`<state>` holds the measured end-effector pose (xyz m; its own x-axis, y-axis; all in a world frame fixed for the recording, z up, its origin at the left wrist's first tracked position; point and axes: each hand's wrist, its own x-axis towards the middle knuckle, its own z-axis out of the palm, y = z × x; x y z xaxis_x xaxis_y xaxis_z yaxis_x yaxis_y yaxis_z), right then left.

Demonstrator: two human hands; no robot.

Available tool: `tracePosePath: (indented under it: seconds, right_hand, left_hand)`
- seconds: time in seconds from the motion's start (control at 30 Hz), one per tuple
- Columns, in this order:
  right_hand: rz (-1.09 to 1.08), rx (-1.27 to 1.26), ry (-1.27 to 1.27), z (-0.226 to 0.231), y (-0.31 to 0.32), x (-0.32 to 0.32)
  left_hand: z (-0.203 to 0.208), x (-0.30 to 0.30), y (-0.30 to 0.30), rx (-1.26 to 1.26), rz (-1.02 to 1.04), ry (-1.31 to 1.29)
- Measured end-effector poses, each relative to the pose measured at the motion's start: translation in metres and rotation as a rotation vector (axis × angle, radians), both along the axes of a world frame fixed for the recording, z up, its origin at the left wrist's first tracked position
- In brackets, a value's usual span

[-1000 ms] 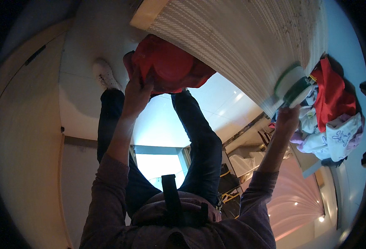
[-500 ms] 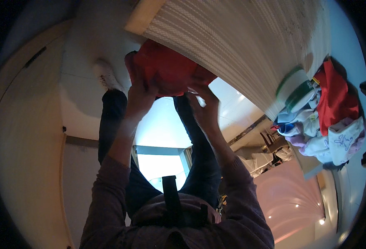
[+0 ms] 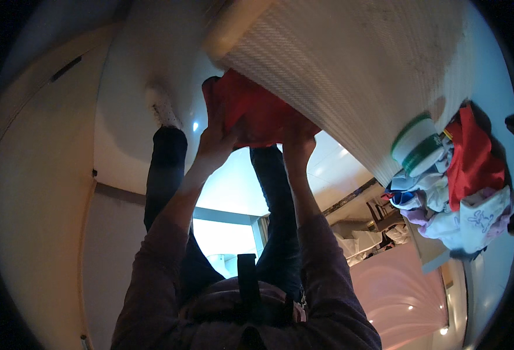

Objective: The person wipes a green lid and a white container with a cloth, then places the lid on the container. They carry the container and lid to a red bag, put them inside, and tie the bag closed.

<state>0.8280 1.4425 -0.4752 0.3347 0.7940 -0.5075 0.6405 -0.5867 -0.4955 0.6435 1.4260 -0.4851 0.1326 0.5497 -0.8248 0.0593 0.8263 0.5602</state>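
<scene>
We see a dim scene lit hardest by a blown-out white opening (image 3: 225, 238) near the lower middle, its cool glare spreading over the glossy floor (image 3: 227, 186). Against it, the dark trousers (image 3: 280, 216) lose nearly all detail, and the red fabric (image 3: 257, 108) sits in shade. Motion blur softens the shoe (image 3: 163, 106) and tabletop corner (image 3: 236, 32). Small lights glint by the pink curtain (image 3: 397, 291). Fisheye distortion bows the left panel (image 3: 41, 186); we get black corners.
</scene>
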Motion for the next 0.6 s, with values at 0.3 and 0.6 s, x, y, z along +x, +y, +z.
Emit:
tracePosePath:
  seconds: [0.3,0.6]
  right_hand:
    - [0.461,-0.299,0.013,0.127,-0.047,0.021]
    - [-0.017,-0.075,0.261,0.258,-0.008,0.010]
  left_hand:
    - [0.116,-0.024,-0.040,-0.025,-0.243,0.082]
    - [0.277,-0.044,0.010,0.216,-0.257,-0.059]
